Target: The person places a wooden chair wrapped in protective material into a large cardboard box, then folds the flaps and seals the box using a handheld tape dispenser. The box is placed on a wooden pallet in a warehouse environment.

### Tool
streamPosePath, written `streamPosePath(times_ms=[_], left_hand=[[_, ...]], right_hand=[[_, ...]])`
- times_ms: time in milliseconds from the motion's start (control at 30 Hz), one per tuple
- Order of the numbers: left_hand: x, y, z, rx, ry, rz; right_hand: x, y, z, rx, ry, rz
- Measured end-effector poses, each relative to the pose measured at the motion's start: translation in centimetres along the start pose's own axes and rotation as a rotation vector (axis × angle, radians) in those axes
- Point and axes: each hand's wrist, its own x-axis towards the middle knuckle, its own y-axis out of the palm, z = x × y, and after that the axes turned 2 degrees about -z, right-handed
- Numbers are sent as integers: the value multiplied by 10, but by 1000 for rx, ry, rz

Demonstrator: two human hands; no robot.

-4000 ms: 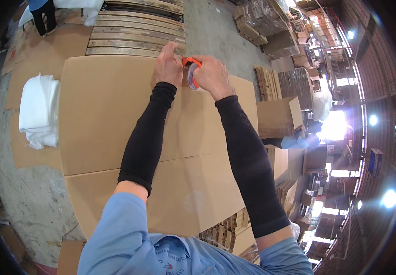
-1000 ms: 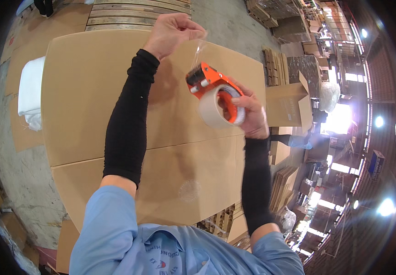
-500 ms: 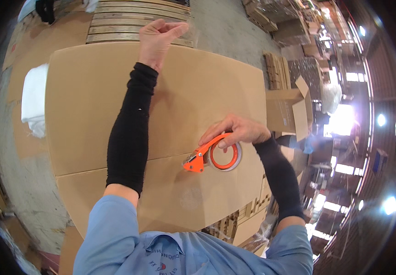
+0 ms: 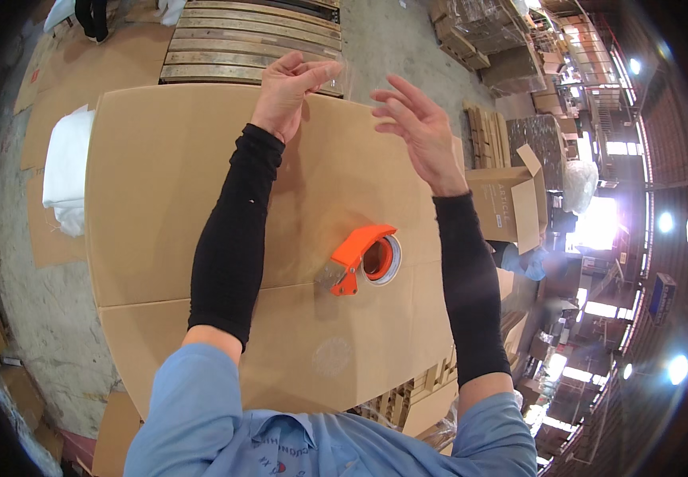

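**A:** Two things differ from half a second ago, don't they?

**B:** Yes. Back then my right hand (image 4: 415,131) was wrapped around the orange tape dispenser (image 4: 364,258) low on the box; now I've let it go. The dispenser lies on its side on the flat cardboard box (image 4: 161,199), a little right of the picture's centre, just above the seam where the two flaps meet. My right hand has gone up toward the top of the picture.

**A:** Start at the left, then. What's your left hand doing?

**B:** My left hand (image 4: 288,87) is up at the far edge of the box, upper middle of the picture, about where it was before. The fingers are bent in and pinched on the end of a clear tape strip (image 4: 336,75), so that hand is closed on the tape. The forearm, in a black sleeve (image 4: 233,230), runs straight up from the lower left.

**A:** And the right one?

**B:** It hovers just right of the left hand, apart from it. Palm turned toward the left hand, fingers spread and loose, gripping nothing. Its sleeved forearm rises from the lower right.

**A:** Anything else around?

**B:** A white folded cloth (image 4: 66,167) sits at the left beside the box, a wooden pallet (image 4: 248,40) lies beyond the top edge, and a small open carton (image 4: 511,199) stands to the right.
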Motion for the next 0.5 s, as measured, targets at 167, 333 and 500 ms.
streamPosePath(times_ms=[167, 333, 500], left_hand=[[-6, 9, -9, 53, 51, -27], [-6, 1, -11, 76, 73, 63], [-2, -11, -6, -197, 10, 120]], right_hand=[[32, 48, 1, -222, -219, -15], [47, 57, 1, -126, -181, -87], [60, 38, 7, 147, -110, -180]])
